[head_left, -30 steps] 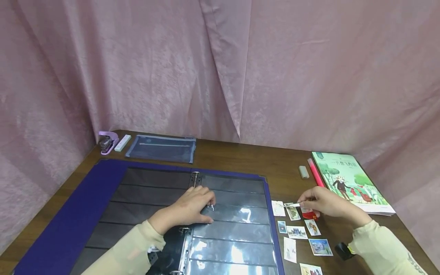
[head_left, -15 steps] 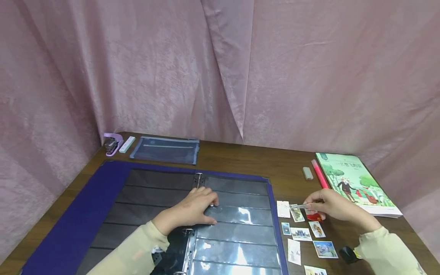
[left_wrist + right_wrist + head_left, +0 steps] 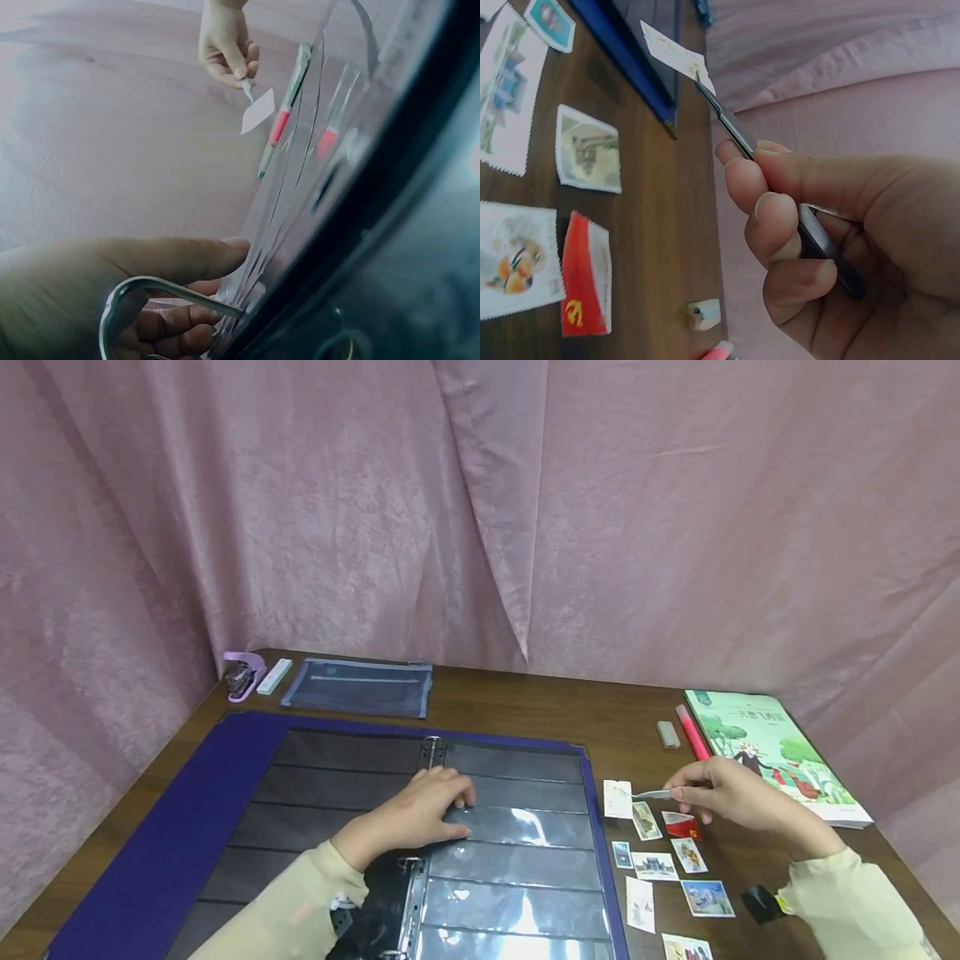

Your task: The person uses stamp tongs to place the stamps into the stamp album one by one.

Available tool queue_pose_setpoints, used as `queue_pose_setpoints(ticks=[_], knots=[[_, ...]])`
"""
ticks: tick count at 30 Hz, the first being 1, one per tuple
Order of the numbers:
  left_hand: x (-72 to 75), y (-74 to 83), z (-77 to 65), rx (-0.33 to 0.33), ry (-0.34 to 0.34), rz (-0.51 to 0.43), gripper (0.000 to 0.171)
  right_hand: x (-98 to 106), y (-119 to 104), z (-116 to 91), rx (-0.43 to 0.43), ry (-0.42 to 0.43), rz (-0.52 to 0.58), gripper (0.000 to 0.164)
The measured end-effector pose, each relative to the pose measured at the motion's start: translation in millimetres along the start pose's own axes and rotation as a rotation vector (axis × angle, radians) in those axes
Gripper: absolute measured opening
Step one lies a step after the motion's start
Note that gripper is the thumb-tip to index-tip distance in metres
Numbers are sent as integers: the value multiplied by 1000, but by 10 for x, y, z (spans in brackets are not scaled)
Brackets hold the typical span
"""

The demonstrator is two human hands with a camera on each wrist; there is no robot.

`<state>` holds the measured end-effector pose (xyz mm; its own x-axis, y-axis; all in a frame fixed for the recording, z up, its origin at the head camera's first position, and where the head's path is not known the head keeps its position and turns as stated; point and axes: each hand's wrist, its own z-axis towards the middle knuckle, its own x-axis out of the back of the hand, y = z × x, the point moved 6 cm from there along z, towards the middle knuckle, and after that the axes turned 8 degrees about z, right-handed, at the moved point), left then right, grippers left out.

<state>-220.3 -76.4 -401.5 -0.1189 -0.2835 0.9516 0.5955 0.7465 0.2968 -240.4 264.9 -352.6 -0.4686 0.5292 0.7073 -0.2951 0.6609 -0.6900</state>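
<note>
My right hand [image 3: 712, 789] pinches a pair of tweezers [image 3: 731, 129] between thumb and fingers, their handle running back into the palm. At the tweezers' tips a pale postage stamp [image 3: 671, 51] is held by its corner, raised above the table in both wrist views. My left hand [image 3: 420, 810] rests over the rings of a blue binder album [image 3: 161, 827], its thumb and fingertips touching the clear pocket page [image 3: 517, 864]. In the left wrist view a metal ring [image 3: 139, 283] passes across the left hand's fingers.
Several stamps, among them a red one [image 3: 681, 826] and a blue one [image 3: 707, 898], lie right of the album. Behind are an eraser [image 3: 668, 735], a red pen [image 3: 692, 732] and a green book [image 3: 776, 752]. A mesh pouch [image 3: 358, 687] and a purple stapler [image 3: 243, 675] lie back left.
My right hand has lifted up and away from the red stamp, which now shows fully. The pale stamp has risen with the tweezers. The left hand stays on the page.
</note>
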Motion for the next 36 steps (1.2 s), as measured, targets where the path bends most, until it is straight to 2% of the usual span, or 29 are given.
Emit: queue_pose_setpoints(ticks=[8, 19, 26, 36], knots=[[18, -4, 0, 9, 15, -12, 25, 3, -163, 81, 10, 25, 25, 24], [25, -1, 16, 9, 32, -31, 18, -137, -289, 289, 25, 43, 64, 20], [25, -16, 16, 7, 89, -50, 10, -311, -361, 466, 17, 68, 119, 22], [27, -56, 34, 67, 117, -118, 10, -603, -512, 700, 58, 106, 139, 19]])
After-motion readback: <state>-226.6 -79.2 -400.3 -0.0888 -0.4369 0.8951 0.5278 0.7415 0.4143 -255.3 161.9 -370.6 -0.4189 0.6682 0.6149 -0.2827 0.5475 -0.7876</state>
